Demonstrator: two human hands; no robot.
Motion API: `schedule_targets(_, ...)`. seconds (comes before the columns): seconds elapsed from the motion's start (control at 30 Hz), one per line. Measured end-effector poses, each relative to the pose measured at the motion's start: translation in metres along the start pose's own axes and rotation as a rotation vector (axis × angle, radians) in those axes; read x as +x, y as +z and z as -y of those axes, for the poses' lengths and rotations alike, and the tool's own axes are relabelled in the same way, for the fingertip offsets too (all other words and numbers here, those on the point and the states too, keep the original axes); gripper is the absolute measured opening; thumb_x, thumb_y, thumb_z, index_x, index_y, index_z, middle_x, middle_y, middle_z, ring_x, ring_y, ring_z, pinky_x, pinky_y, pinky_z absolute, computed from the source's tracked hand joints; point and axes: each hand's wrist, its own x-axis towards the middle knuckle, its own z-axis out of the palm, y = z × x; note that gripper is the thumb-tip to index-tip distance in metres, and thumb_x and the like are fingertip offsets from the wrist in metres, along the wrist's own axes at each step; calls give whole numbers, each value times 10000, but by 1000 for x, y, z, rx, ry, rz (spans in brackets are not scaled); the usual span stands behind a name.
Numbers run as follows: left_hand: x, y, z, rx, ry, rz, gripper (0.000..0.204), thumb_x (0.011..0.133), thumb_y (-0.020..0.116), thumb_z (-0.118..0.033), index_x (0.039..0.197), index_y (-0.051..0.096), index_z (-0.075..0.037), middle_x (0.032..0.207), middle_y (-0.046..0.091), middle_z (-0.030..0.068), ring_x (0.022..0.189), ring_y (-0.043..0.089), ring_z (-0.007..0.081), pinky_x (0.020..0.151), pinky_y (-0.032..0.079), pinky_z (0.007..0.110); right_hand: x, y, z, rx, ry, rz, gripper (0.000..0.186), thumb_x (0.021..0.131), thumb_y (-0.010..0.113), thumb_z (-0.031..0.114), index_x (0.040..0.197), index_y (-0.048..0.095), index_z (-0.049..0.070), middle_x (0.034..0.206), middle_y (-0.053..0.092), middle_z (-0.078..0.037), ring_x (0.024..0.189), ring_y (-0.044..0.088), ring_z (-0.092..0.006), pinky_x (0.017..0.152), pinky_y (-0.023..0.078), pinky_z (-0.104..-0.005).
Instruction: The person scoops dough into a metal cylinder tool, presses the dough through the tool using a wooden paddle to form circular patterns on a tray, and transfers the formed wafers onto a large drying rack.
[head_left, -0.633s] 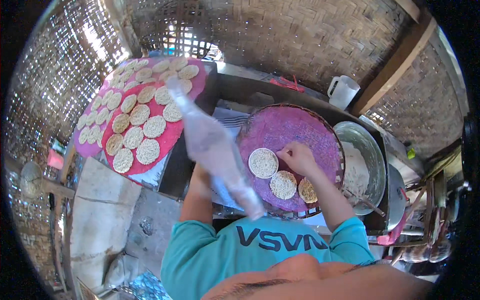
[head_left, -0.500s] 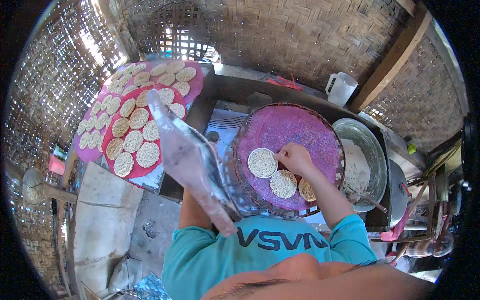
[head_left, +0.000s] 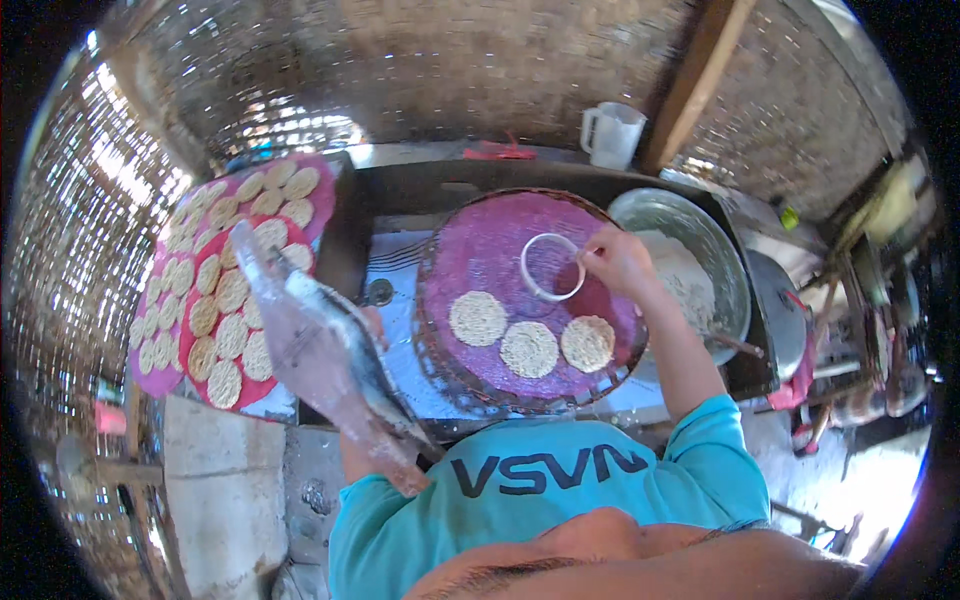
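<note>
A thin white ring hangs tilted over the round woven tray, its edge pinched in the fingers of my right hand. Under it, a purple mesh sheet lines the tray. Three flat discs of pale noodle strands lie along the sheet's near side. On the left, a long, pale wooden press with a dark side stands slanted close to the view. My left hand is behind it, closed on it; most of the fingers are hidden.
Many more noodle discs cover pink and purple sheets at the left. Right of the tray, a large metal basin holds white dough and a stick-like handle. A translucent jug stands at the back. Dark raised edges frame the worktop.
My right hand has lifted the ring off the leftmost disc and moved it up and right. That disc stays on the purple sheet. The view has shifted.
</note>
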Motion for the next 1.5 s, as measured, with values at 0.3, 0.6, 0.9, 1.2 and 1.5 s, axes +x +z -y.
schedule_targets(0.3,5,4,0,46,13,-37,532,662,677,-305,1106,516,-59,1117,551,110,1035,522,265,915,391,357,-54,-17,-70,-142,308,62,212,699,606,311,759,672,119,798,635,-136,777,607,-309,693,476,-415)
schedule_targets(0.6,12,16,-3,82,6,-5,528,646,690,-297,1087,527,-55,1102,558,114,1024,530,263,904,400,355,-63,-16,-81,-55,485,49,289,730,594,371,870,668,130,833,636,-140,810,601,-314,714,468,-407)
schedule_targets(0.9,8,20,-3,112,15,-18,525,631,703,-290,1069,539,-51,1088,564,118,1013,538,262,893,410,352,-80,21,-139,486,608,10,299,812,549,298,917,629,30,642,587,-100,566,563,-176,535,450,-342)
schedule_targets(1.2,5,24,-3,181,44,-44,521,616,716,-282,1050,550,-47,1073,571,122,1001,546,261,882,419,350,-169,55,-75,1355,877,55,139,872,470,183,948,508,73,681,566,-70,525,562,-160,421,424,-251)
schedule_targets(1.5,44,107,24,651,242,189,517,601,729,-274,1031,561,-43,1058,578,127,990,555,259,871,428,348,-192,-10,-2,911,144,483,563,876,361,514,986,584,10,892,609,-61,853,554,-156,765,439,-292)
